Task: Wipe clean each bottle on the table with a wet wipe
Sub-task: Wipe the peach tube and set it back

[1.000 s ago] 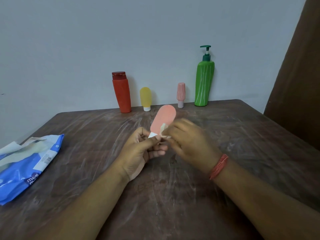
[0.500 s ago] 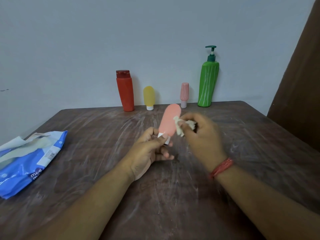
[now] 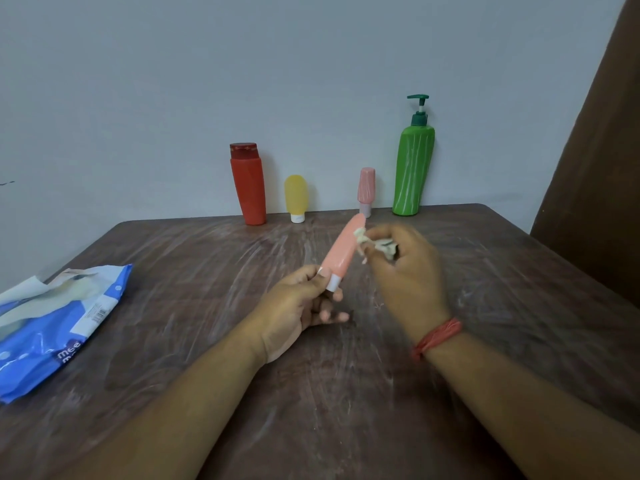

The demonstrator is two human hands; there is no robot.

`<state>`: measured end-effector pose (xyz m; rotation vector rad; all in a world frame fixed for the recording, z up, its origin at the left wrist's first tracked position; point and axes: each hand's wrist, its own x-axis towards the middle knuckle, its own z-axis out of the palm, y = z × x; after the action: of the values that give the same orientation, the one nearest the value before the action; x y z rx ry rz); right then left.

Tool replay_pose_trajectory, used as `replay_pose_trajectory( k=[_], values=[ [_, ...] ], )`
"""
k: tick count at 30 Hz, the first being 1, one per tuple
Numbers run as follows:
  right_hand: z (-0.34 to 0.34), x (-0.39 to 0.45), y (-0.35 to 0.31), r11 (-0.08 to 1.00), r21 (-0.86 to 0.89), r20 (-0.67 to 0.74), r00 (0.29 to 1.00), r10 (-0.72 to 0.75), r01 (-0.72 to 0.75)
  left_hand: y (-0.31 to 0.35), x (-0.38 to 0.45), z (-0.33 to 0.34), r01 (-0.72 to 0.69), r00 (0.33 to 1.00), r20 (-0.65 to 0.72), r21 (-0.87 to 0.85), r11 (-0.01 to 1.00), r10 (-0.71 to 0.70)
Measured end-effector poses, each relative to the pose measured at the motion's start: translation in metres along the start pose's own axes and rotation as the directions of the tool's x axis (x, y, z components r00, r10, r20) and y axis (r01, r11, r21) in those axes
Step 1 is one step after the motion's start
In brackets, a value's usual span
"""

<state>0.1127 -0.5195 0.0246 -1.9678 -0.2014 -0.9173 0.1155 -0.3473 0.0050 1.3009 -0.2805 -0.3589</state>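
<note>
At the near left edge of the dark, streaked table [image 3: 207, 341] we see a blue wipes pack [image 3: 52, 327] lying flat, its flap peeled open and a pale sheet showing at the top. Farther right, along the far edge against the wall, stands a red bottle [image 3: 248, 188] with a darker red cap, upright though its body leans slightly. Just beside it to the right is a small yellow tube [image 3: 295, 195] standing on its white cap. Toward the middle of the table, raised above the surface, our left hand [image 3: 294, 306] pinches the white cap end of a salmon-pink tube [image 3: 341, 252] between thumb and forefinger, the other fingers loosely curled below it; the tube tilts up and to the right, its rounded end pointing to the far side. Behind that raised end, on the far edge, stands a small pink bottle [image 3: 366, 188], upright on a pale base, its foot partly hidden by the tube in hand. Right of the held tube, our right hand [image 3: 405, 271] has its fingers curled around a crumpled wet wipe [image 3: 375, 244], and the bunched wipe touches the tube's upper right side. This hand is somewhat blurred, so we cannot tell how each finger lies. A red thread band [image 3: 436, 337] circles the right wrist. At the far right of the row stands a tall green pump bottle [image 3: 414, 168] with pale stripes and a dark green pump head, well apart from the hands. A brown panel [image 3: 595, 133] rises at the right edge.
</note>
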Motion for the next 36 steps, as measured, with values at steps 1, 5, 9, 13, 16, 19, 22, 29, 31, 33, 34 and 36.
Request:
replay_pose_trajectory(
  k=[1, 5, 9, 13, 16, 19, 22, 29, 31, 33, 34, 36],
  values=[
    [-0.006, 0.006, 0.003, 0.999, 0.012, -0.039, 0.999, 0.037, -0.036, 0.0, 0.0, 0.002, 0.001, 1.0, 0.017, 0.045, 0.999, -0.002],
    [-0.004, 0.0, 0.004, 0.994, 0.09, 0.03, 0.998, 0.064, -0.066, -0.001, -0.002, 0.001, -0.001, 0.999, 0.037, 0.055, 0.998, -0.001],
    [0.012, -0.013, 0.0, 0.998, -0.018, 0.159, 0.986, -0.05, 0.053, -0.001, 0.0, -0.005, 0.028, 0.999, 0.035, -0.045, 0.999, -0.027],
    [-0.005, 0.006, 0.005, 0.993, 0.092, -0.011, 0.998, 0.069, -0.068, -0.002, 0.0, 0.0, 0.053, 0.998, 0.04, 0.049, 0.997, -0.055],
    [0.001, -0.004, 0.004, 0.998, 0.001, 0.123, 0.991, -0.056, 0.056, -0.002, 0.001, 0.0, 0.056, 0.998, 0.026, -0.011, 0.998, -0.056],
    [0.015, -0.019, 0.004, 0.946, -0.108, 0.384, 0.89, -0.245, 0.307, -0.002, 0.003, -0.005, 0.06, 0.998, -0.013, -0.105, 0.993, -0.062],
    [0.014, -0.015, 0.007, 0.902, -0.175, 0.388, 0.869, -0.305, 0.395, -0.002, 0.004, -0.003, 0.051, 0.998, -0.027, -0.088, 0.995, -0.054],
    [0.0, 0.001, 0.014, 0.951, -0.187, 0.191, 0.959, -0.209, 0.245, -0.01, 0.006, 0.006, -0.013, 0.988, -0.151, 0.167, 0.986, 0.038],
    [0.003, -0.001, 0.015, 0.966, -0.124, 0.25, 0.95, -0.189, 0.225, -0.011, 0.006, 0.004, 0.009, 0.987, -0.158, 0.247, 0.969, 0.031],
    [0.004, -0.002, 0.015, 0.972, -0.087, 0.269, 0.944, -0.19, 0.22, -0.011, 0.005, 0.004, 0.008, 0.99, -0.141, 0.258, 0.966, 0.03],
    [0.003, -0.002, 0.014, 0.975, -0.071, 0.272, 0.944, -0.186, 0.212, -0.01, 0.005, 0.005, -0.005, 0.991, -0.132, 0.218, 0.976, 0.035],
    [0.003, -0.003, 0.013, 0.981, -0.037, 0.302, 0.938, -0.168, 0.188, -0.006, 0.004, 0.006, -0.006, 0.99, -0.139, 0.075, 0.997, 0.017]
  ],
)
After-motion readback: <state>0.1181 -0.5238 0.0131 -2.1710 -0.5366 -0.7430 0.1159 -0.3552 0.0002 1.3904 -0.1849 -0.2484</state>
